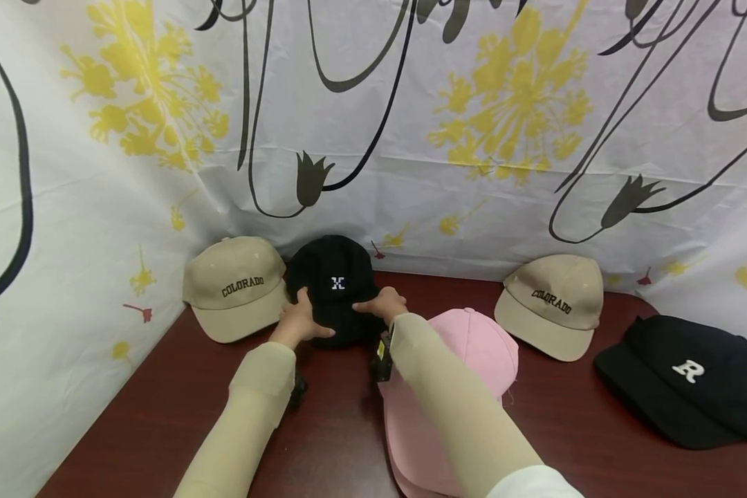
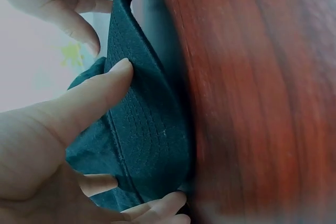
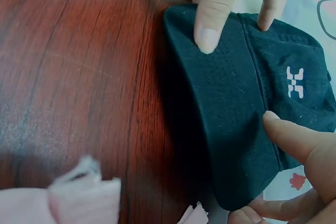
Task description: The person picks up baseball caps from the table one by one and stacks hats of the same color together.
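A black baseball cap [image 1: 333, 256] with a small white emblem sits at the back of the table, brim toward me. At the brim's left side my left hand [image 1: 295, 324] holds it, thumb [image 2: 113, 80] on top and fingertips by the edge. My right hand [image 1: 384, 304] grips the opposite side; in the right wrist view its thumb [image 3: 286, 132] lies near the seam between brim and crown, other fingers at the brim's edge. Touching or nearly touching the black cap on the left is a tan COLORADO cap [image 1: 233, 270].
Pink caps [image 1: 476, 353], apparently stacked, lie partly beneath my right forearm. A second tan COLORADO cap [image 1: 557, 304] is at the back right, and a black cap with a white R [image 1: 691, 380] at the far right. Patterned white cloth [image 1: 380, 187] hangs behind the dark red table [image 1: 330, 429].
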A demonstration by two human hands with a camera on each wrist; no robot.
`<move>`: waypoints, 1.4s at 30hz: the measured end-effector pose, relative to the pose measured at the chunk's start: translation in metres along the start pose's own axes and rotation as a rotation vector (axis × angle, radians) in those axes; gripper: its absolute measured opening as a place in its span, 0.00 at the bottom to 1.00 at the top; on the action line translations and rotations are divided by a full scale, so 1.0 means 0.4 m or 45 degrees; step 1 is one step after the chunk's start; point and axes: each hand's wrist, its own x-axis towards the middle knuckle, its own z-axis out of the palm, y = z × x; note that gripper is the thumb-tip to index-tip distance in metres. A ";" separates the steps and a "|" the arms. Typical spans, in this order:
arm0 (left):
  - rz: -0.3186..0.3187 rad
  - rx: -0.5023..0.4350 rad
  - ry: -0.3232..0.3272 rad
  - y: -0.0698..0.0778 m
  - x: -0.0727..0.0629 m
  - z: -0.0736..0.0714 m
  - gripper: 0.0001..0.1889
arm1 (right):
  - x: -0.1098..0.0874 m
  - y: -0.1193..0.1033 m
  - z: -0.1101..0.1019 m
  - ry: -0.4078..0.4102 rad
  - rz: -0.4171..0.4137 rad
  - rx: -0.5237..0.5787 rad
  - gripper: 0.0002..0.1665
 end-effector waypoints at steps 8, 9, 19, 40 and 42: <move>0.007 -0.048 0.010 -0.012 -0.014 -0.009 0.53 | -0.007 -0.007 0.005 -0.020 -0.062 -0.017 0.36; 0.014 -0.054 0.005 -0.013 -0.018 -0.012 0.53 | -0.009 -0.007 0.005 -0.025 -0.068 -0.028 0.36; 0.070 -0.066 0.016 -0.027 -0.042 -0.038 0.53 | -0.035 -0.036 -0.007 -0.083 -0.170 -0.066 0.36; 0.177 -0.056 0.161 0.003 -0.102 -0.063 0.49 | -0.111 -0.034 -0.050 -0.033 -0.441 -0.099 0.57; 0.192 -0.043 0.170 0.008 -0.113 -0.073 0.49 | -0.121 -0.035 -0.057 -0.040 -0.460 -0.127 0.58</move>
